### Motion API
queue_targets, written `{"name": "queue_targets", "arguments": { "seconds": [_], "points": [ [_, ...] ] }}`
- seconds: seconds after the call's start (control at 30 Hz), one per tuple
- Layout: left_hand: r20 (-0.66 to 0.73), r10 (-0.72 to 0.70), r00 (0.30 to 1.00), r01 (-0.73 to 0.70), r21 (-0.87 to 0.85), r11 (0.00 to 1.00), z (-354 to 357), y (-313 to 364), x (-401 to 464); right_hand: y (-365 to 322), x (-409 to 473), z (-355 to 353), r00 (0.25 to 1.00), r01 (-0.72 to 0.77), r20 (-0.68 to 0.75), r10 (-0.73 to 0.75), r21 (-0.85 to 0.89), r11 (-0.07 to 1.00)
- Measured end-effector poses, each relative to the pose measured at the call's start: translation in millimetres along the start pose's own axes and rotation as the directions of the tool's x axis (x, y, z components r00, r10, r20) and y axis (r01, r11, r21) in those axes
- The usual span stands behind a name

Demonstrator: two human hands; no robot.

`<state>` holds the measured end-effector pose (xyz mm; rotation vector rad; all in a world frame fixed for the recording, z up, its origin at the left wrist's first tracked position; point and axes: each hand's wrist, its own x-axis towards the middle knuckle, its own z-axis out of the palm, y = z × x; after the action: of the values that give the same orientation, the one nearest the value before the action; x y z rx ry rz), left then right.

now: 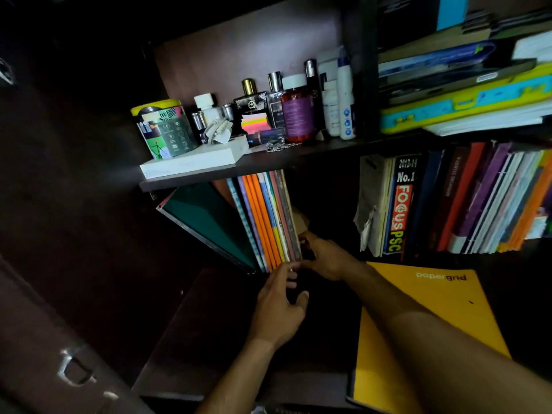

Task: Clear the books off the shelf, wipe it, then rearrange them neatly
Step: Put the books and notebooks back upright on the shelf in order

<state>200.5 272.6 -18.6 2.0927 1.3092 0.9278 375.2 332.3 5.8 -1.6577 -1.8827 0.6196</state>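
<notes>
Both hands are at the bottom of the leaning notebooks [268, 222] on the lower shelf [209, 309]. The left hand [279, 309] has fingers spread; the right hand [324, 258] pinches the last spine. Push them upright together (slowly, they slide).

A home — a dark wooden cupboard [298, 156] with perfume bottles [250, 97], lotions [345, 100] and rows of notebooks [265, 219] — someone's bedroom storage.

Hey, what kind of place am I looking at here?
Probably a bedroom or study cupboard at home: a dark wooden shelf unit holding perfume bottles and toiletries above rows of notebooks and exam guides. Both hands, left hand and right hand, are at the notebooks.
</notes>
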Motion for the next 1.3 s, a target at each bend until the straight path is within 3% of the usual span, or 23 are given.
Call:
{"name": "queue_targets", "arguments": {
  "seconds": [0.23,0.37,0.47,0.53,0.63,0.7,0.77,0.8,0.87,0.93,1.0,1.1,1.2,1.3],
  "points": [
    [0.041,0.056,0.998,-0.062,0.148,0.987,1,6,-1,-28,-58,-17,0.996,-0.081,-0.038,0.077,-0.138,0.987],
    [0.129,0.111,0.985,-0.146,0.3,0.943,1,16,-8,-24,-145,-62,0.952,-0.288,-0.231,0.203,-0.434,0.854],
    [0.246,0.131,0.96,-0.207,0.315,0.926,-3,29,-17,-7,-216,-81,0.903,-0.427,-0.201,0.378,-0.495,0.757],
    [0.318,0.105,0.942,-0.2,0.284,0.938,4,49,-28,2,-244,-70,0.899,-0.434,-0.191,0.394,-0.501,0.748],
    [0.33,-0.024,0.944,-0.07,0.271,0.96,25,82,-45,0,-256,-33,0.913,-0.405,-0.272,0.304,-0.513,0.757],
    [0.243,-0.212,0.946,0.145,0.266,0.953,32,94,-50,-7,-256,-20,0.912,-0.394,-0.313,0.264,-0.498,0.772],
    [0.215,-0.403,0.89,0.408,0.025,0.913,23,97,-51,-11,-252,-10,0.925,-0.352,-0.314,0.215,-0.491,0.797],
    [0.254,-0.436,0.863,0.474,-0.113,0.873,16,94,-52,-12,-248,-6,0.932,-0.327,-0.308,0.191,-0.488,0.809],
    [0.284,-0.375,0.882,0.449,-0.27,0.852,-6,87,-63,-21,-239,3,0.954,-0.244,-0.271,0.127,-0.46,0.854],
    [0.18,-0.315,0.932,0.361,-0.389,0.848,-30,73,-76,-34,-226,12,0.975,-0.129,-0.212,0.059,-0.332,0.934],
    [-0.072,-0.315,0.946,0.25,-0.456,0.854,-59,58,-87,-49,-211,22,0.982,-0.029,-0.186,-0.015,-0.231,0.972],
    [-0.451,-0.328,0.83,0.104,-0.453,0.886,-92,37,-102,-77,-189,43,0.976,0.084,-0.185,-0.117,-0.173,0.981],
    [-0.587,-0.374,0.718,0.118,-0.427,0.896,-113,35,-108,-107,-168,68,0.967,0.234,-0.093,-0.239,-0.057,0.971],
    [-0.603,-0.378,0.702,0.105,-0.438,0.893,-117,20,-94,-127,-149,87,0.961,0.275,-0.001,-0.275,0.048,0.96]
  ]
}}
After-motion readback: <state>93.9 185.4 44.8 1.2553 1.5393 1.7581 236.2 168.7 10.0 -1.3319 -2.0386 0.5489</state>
